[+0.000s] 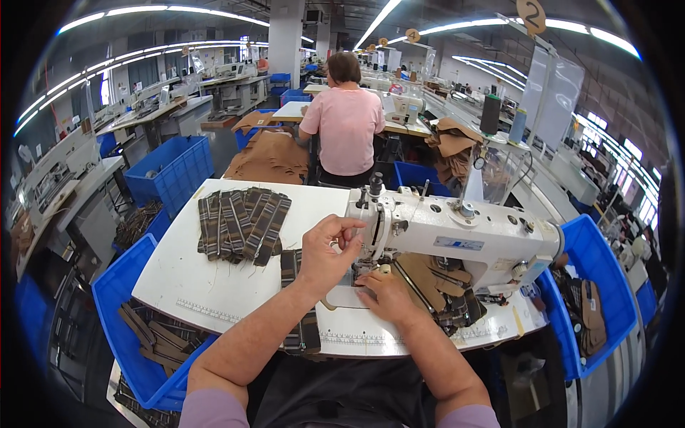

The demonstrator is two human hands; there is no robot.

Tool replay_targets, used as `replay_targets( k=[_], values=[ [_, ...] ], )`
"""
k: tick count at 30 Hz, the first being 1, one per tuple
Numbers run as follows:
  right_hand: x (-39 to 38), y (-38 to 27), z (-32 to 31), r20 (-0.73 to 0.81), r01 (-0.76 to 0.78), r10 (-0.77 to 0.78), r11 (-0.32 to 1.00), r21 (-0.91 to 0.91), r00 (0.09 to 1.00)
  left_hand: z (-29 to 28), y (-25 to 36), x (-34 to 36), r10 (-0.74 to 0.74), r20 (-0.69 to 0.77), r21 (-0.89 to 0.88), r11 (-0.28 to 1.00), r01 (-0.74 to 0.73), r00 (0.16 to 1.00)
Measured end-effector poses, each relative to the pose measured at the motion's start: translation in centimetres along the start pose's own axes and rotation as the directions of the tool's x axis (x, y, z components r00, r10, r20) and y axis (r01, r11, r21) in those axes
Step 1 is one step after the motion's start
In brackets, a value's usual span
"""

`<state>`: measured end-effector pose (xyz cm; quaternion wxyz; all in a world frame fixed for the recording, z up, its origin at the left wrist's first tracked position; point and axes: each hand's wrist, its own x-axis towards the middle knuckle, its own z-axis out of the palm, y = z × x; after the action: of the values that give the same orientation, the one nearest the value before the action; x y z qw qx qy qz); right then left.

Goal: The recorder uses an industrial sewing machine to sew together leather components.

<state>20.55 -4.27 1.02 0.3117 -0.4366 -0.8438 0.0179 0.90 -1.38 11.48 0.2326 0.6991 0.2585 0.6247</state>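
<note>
My left hand [325,253] is raised beside the needle end of a white sewing machine [435,225], thumb and forefinger pinched together. Whatever is between those fingertips is too small to make out. Lower down, my right hand [391,296] lies on the machine bed close to the presser foot, fingers resting flat. A dark striped fabric strip [302,334] runs beneath my left forearm to the table's front edge. Farther left sits a stack of striped fabric pieces [239,225] with zippers. Brown and striped pieces [439,282] are heaped under the machine's arm.
The white table [171,267] has a ruler strip along its front. Blue bins [114,285] with fabric pieces stand at left and right [606,285]. A co-worker in a pink shirt [347,128] sits ahead, beside brown fabric [267,157]. Thread spools [491,114] stand above the machine.
</note>
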Motion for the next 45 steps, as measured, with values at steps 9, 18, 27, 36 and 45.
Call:
replay_targets(
  k=[9, 18, 27, 36, 45],
  values=[
    [0.2, -0.4, -0.3, 0.003, -0.031, 0.031, 0.999, -0.018, 1.0, 0.2, 2.3, 1.9, -0.365, 0.196, 0.066, 0.931, 0.359, 0.91],
    [0.3, -0.8, -0.8, 0.034, -0.09, 0.091, 0.995, -0.04, 0.995, -3.8, 3.3, 0.0, 0.29, 0.277, -0.322, 0.926, -0.195, 0.916],
    [-0.6, -0.1, 0.0, -0.099, 0.037, -0.041, 0.998, -0.045, 0.994, -1.4, -3.2, -7.8, -0.441, 0.707, 0.067, 0.821, 0.568, 0.554],
    [0.0, -7.2, -1.6, 0.243, -0.226, 0.286, -0.093, 0.97, 0.927, -3.1, 2.1, -12.2, -0.325, 0.817, 0.419, 0.902, -0.103, 0.477],
    [3.5, -5.7, 2.4, 0.278, -0.165, 0.655, -0.231, 0.959, 0.703, -4.8, 2.6, -6.5, -0.267, 0.716, 0.348, 0.937, 0.0, 0.645]
  ],
)
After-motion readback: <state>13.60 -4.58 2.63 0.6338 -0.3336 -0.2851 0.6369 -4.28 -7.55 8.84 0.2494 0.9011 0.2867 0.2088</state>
